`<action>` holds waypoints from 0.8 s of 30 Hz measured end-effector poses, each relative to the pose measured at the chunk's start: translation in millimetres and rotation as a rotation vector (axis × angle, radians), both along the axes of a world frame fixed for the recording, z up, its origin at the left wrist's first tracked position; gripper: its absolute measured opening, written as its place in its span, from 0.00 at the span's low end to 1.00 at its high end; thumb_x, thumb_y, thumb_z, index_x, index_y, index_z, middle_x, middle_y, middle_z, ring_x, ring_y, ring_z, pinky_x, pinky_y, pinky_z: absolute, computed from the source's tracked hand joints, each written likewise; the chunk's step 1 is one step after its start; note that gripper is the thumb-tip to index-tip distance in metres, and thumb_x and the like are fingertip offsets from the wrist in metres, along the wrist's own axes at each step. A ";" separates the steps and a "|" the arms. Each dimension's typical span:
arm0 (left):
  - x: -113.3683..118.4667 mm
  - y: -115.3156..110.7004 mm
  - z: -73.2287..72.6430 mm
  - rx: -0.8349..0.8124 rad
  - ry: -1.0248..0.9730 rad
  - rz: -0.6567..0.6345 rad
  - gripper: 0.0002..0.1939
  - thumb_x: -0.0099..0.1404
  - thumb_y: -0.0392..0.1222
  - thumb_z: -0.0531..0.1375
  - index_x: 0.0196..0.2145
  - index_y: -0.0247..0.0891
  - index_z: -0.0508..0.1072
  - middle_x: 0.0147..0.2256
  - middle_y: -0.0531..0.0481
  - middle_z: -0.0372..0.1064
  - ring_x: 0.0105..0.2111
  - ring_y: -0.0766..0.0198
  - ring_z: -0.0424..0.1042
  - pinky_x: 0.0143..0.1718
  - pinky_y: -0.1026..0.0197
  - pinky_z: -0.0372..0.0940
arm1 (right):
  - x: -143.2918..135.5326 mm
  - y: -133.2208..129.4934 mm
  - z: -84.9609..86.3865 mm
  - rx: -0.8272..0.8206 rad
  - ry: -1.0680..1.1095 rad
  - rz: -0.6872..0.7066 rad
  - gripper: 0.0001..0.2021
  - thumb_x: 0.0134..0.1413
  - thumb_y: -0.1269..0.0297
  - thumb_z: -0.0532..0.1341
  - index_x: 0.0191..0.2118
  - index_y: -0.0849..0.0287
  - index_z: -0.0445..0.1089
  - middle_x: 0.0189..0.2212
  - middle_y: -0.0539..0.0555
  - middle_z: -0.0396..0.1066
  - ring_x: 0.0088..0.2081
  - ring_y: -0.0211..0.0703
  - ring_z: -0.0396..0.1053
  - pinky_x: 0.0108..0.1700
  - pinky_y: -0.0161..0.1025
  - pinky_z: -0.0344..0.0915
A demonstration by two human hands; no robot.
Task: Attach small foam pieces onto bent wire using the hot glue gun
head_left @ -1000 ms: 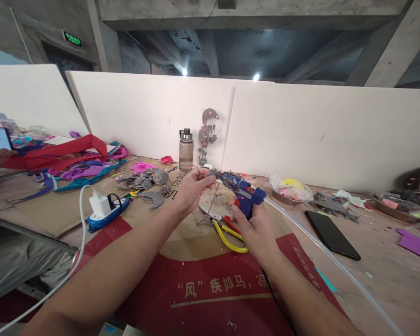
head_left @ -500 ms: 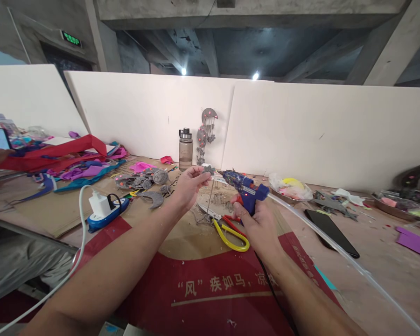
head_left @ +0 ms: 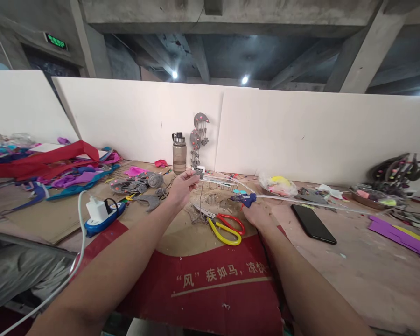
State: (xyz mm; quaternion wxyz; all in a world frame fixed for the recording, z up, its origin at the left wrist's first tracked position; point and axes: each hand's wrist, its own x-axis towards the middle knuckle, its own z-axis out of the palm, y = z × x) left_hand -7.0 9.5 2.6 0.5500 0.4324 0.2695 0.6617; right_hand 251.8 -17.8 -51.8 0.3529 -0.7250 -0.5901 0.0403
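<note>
My left hand (head_left: 182, 188) pinches a small grey piece (head_left: 199, 173), from which a grey string (head_left: 201, 193) hangs toward the board. To its right, my right hand (head_left: 258, 214) is closed on a blue glue gun (head_left: 245, 199), its nozzle pointing left and a long clear glue stick (head_left: 301, 202) running out behind it. Between and below my hands lie scissors with one yellow and one red handle (head_left: 226, 237). A grey crescent piece (head_left: 150, 202) and a ball of grey yarn (head_left: 155, 179) lie left of my left hand.
A bottle (head_left: 179, 156) and a hanging grey ornament (head_left: 196, 137) are by the white panel (head_left: 126, 121). A blue power strip (head_left: 105, 221) sits left, a black phone (head_left: 313, 224) right. A plastic-wrapped bowl (head_left: 278, 186) and purple sheet (head_left: 399, 235) are farther right.
My right hand has lowered the glue gun away from the grey piece, and the gun now lies lower and flatter. The view has shifted right. My left hand still pinches the piece.
</note>
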 end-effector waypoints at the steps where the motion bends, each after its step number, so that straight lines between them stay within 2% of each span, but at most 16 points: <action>1: -0.9 1.6 -0.7 -0.008 -0.008 -0.017 0.19 0.41 0.40 0.73 0.30 0.34 0.72 0.24 0.55 0.68 0.24 0.73 0.65 0.26 0.68 0.58 | 1.5 -1.8 -0.8 -0.014 -0.037 -0.056 0.14 0.45 0.55 0.64 0.28 0.62 0.70 0.36 0.70 0.71 0.47 0.67 0.67 0.45 0.61 0.60; 4: -4.1 5.2 -2.6 -0.017 -0.036 -0.043 0.20 0.40 0.40 0.74 0.30 0.34 0.73 0.24 0.54 0.68 0.24 0.73 0.66 0.25 0.69 0.59 | 3.2 -10.9 0.8 0.037 -0.078 -0.145 0.16 0.41 0.52 0.67 0.28 0.60 0.69 0.38 0.70 0.71 0.50 0.71 0.64 0.47 0.66 0.57; 6: -5.7 5.2 -3.2 -0.035 -0.053 -0.039 0.20 0.39 0.40 0.74 0.30 0.34 0.72 0.25 0.55 0.68 0.24 0.73 0.67 0.25 0.69 0.60 | -1.2 -17.2 4.2 0.123 -0.074 -0.118 0.14 0.41 0.54 0.67 0.27 0.58 0.68 0.36 0.66 0.70 0.50 0.68 0.64 0.47 0.64 0.58; 8: -6.0 3.0 -3.2 -0.055 -0.050 -0.050 0.20 0.39 0.40 0.75 0.29 0.34 0.72 0.25 0.54 0.69 0.25 0.73 0.68 0.25 0.70 0.60 | -12.9 -22.3 8.7 0.226 -0.048 -0.018 0.10 0.45 0.58 0.64 0.27 0.59 0.67 0.34 0.63 0.70 0.48 0.62 0.65 0.47 0.59 0.61; 10: -4.8 -1.2 -2.9 -0.061 -0.037 -0.088 0.20 0.39 0.39 0.75 0.29 0.34 0.72 0.25 0.54 0.69 0.25 0.72 0.68 0.25 0.70 0.60 | -31.6 -25.6 14.4 0.282 -0.003 0.122 0.09 0.49 0.60 0.61 0.32 0.60 0.68 0.34 0.60 0.71 0.44 0.54 0.68 0.47 0.53 0.63; 12: -2.2 -6.3 -2.7 -0.045 -0.025 -0.153 0.19 0.40 0.39 0.75 0.29 0.34 0.73 0.25 0.53 0.70 0.25 0.72 0.68 0.25 0.69 0.60 | -54.6 -26.9 21.4 0.281 0.140 0.294 0.15 0.51 0.59 0.59 0.43 0.61 0.67 0.40 0.58 0.71 0.40 0.46 0.68 0.45 0.47 0.66; 15: 1.4 -13.2 -2.0 -0.001 0.003 -0.247 0.17 0.43 0.39 0.74 0.29 0.32 0.74 0.25 0.52 0.71 0.24 0.72 0.68 0.27 0.69 0.62 | -88.1 -25.4 31.9 0.212 0.451 0.501 0.26 0.48 0.59 0.61 0.54 0.60 0.60 0.52 0.61 0.66 0.35 0.38 0.68 0.41 0.42 0.68; 16: 1.6 -14.7 -1.4 0.013 0.009 -0.259 0.17 0.43 0.39 0.74 0.30 0.32 0.75 0.26 0.52 0.71 0.24 0.72 0.68 0.27 0.69 0.62 | -97.5 -24.4 34.3 0.165 0.528 0.541 0.27 0.47 0.60 0.62 0.54 0.59 0.59 0.53 0.61 0.66 0.33 0.37 0.68 0.38 0.40 0.69; 18: -0.6 -15.5 0.5 0.037 0.001 -0.239 0.18 0.43 0.38 0.74 0.33 0.32 0.75 0.26 0.52 0.72 0.24 0.72 0.68 0.27 0.68 0.62 | -113.8 -23.4 36.5 0.045 0.605 0.636 0.22 0.49 0.63 0.61 0.52 0.59 0.62 0.45 0.58 0.70 0.29 0.35 0.67 0.31 0.37 0.67; 20: -6.7 -12.5 2.3 0.042 -0.030 -0.177 0.20 0.42 0.38 0.74 0.33 0.33 0.75 0.26 0.53 0.72 0.23 0.73 0.68 0.26 0.69 0.61 | -127.9 -26.2 35.1 -0.052 0.533 0.729 0.10 0.54 0.65 0.56 0.42 0.60 0.67 0.32 0.52 0.72 0.23 0.35 0.64 0.27 0.35 0.64; 21: -11.1 -9.6 2.8 0.032 -0.048 -0.144 0.20 0.41 0.38 0.74 0.33 0.33 0.75 0.25 0.53 0.71 0.23 0.73 0.68 0.26 0.69 0.61 | -134.9 -30.1 33.8 -0.070 0.447 0.772 0.07 0.57 0.66 0.54 0.37 0.60 0.68 0.27 0.51 0.71 0.22 0.35 0.63 0.27 0.35 0.63; 23: -21.5 -1.8 2.3 -0.012 -0.084 -0.082 0.20 0.39 0.38 0.74 0.31 0.32 0.74 0.24 0.54 0.70 0.23 0.73 0.67 0.25 0.69 0.60 | -149.7 -43.5 31.3 -0.045 0.212 0.862 0.09 0.58 0.68 0.53 0.30 0.60 0.69 0.24 0.50 0.70 0.24 0.37 0.65 0.31 0.36 0.63; 24: -26.9 2.6 1.1 -0.039 -0.103 -0.054 0.20 0.39 0.37 0.74 0.30 0.32 0.73 0.23 0.54 0.70 0.23 0.73 0.67 0.25 0.69 0.60 | -157.7 -53.0 30.9 -0.007 0.067 0.941 0.08 0.57 0.71 0.54 0.30 0.60 0.70 0.26 0.51 0.72 0.28 0.38 0.67 0.35 0.36 0.64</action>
